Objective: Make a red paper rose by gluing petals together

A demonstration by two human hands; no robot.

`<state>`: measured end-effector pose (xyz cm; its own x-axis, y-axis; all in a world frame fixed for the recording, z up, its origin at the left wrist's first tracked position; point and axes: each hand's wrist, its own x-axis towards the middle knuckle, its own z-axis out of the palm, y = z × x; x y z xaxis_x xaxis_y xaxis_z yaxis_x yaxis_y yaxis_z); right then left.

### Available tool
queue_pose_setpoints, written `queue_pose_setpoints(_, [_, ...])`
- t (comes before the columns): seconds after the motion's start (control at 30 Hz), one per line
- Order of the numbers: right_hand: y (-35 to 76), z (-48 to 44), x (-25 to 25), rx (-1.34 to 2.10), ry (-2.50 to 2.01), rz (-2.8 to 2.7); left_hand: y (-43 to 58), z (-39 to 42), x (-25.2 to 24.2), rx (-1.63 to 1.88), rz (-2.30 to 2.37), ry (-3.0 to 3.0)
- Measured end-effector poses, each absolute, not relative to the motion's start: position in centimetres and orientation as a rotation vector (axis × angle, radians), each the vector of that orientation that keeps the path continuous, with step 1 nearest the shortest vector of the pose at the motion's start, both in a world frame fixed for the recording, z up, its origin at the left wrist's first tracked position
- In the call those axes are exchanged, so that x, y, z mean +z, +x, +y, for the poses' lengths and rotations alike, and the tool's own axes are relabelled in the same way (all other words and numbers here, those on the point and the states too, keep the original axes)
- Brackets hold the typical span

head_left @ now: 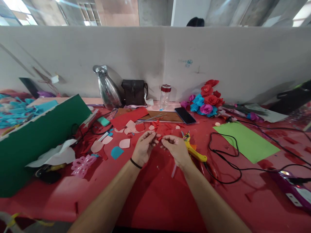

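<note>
Both my hands meet over the middle of the red table. My left hand, with a black band at the wrist, and my right hand both pinch a small red paper piece between their fingertips. Pink, red and blue paper petals lie scattered just left of and beyond my hands. A yellow glue gun rests right beside my right hand, its black cord looping off to the right.
A green board leans at left over white paper. Against the back wall stand a silver vase, a dark bag, a jar and paper flowers. A phone and a green sheet lie right.
</note>
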<state>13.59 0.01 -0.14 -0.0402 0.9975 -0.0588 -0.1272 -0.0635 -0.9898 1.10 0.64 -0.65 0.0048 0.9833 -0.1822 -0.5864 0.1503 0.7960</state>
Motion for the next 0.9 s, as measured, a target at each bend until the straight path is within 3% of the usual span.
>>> queue_pose_setpoints(0.27, [13.6, 0.0, -0.8, 1.258, -1.120, -1.202, 1.0, 0.7, -0.6, 1.346, 0.834, 0.573])
queue_pose_setpoints(0.63, [13.4, -0.7, -0.5, 0.714, -1.306, -1.533, 0.6, 0.7, 0.1, 1.410, 0.873, 0.643])
queue_pose_setpoints(0.9, [13.6, -0.5, -0.7, 0.673, -1.348, -1.524, 0.2, 0.6, 0.5, 1.363, 0.919, 0.693])
